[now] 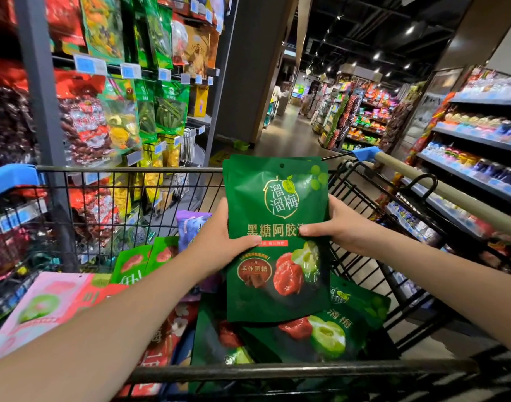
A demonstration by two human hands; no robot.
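Observation:
A dark green snack pouch (pixel 277 198) with Chinese lettering and pictures of plums is held upright over a black wire shopping cart (pixel 132 181). My left hand (pixel 219 242) grips its left edge, thumb across the front. On the right edge, my right hand (pixel 338 227) holds it the same way, thumb on the print. More edges show behind the top of the pouch, so it may be a small stack. Inside the cart lie several other packets: dark green ones (pixel 321 335), light green ones (pixel 132 262), a pink one (pixel 45 303), a purple one (pixel 190 224).
A tall rack of hanging snack bags (pixel 118 82) with blue price tags stands just beyond the cart on the left. Shelves of bottled drinks (pixel 480 134) line the right side. An aisle (pixel 289 123) runs ahead between a dark pillar and more shelves.

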